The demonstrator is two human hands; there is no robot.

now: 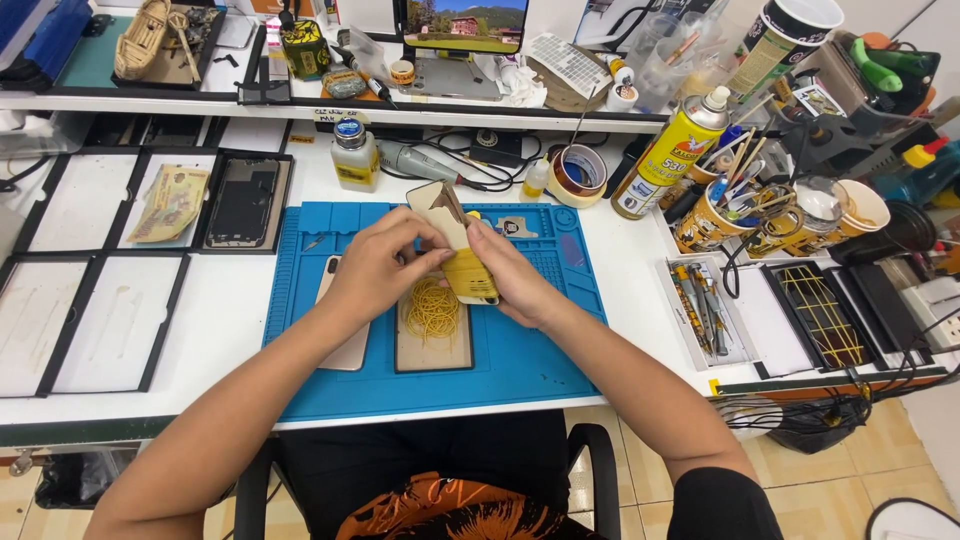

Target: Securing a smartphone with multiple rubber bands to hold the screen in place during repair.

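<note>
A: Describe the work surface first.

B: A white table carries a blue work mat with moulded compartments along its far edge. Black-framed trays sit to the left of the mat, and one of them holds a banknote.

A: What lies on the mat?

B: A pale phone back panel lies flat under the left forearm. Just beside it, a brown rectangular panel carries a loose pile of yellow rubber bands.

A: Where is the held item?

B: A phone-shaped assembly is raised above the centre of the mat, directly over the far end of the brown panel. Its far section is a cream plate with a dark brown wedge at the top corner. Its near section is wrapped in yellow bands, with a yellow rounded edge showing at the bottom.

A: State of the left hand?

B: The left hand is closed on the assembly's left edge, fingers curled, thumb against the cream plate.

A: And the right hand?

B: The right hand grips the right side, fingertips pressed on the yellow-wrapped section.

A: Smaller items nearby?

B: A yellow spray can, a tape roll and a small glass bottle stand beyond the mat.
</note>
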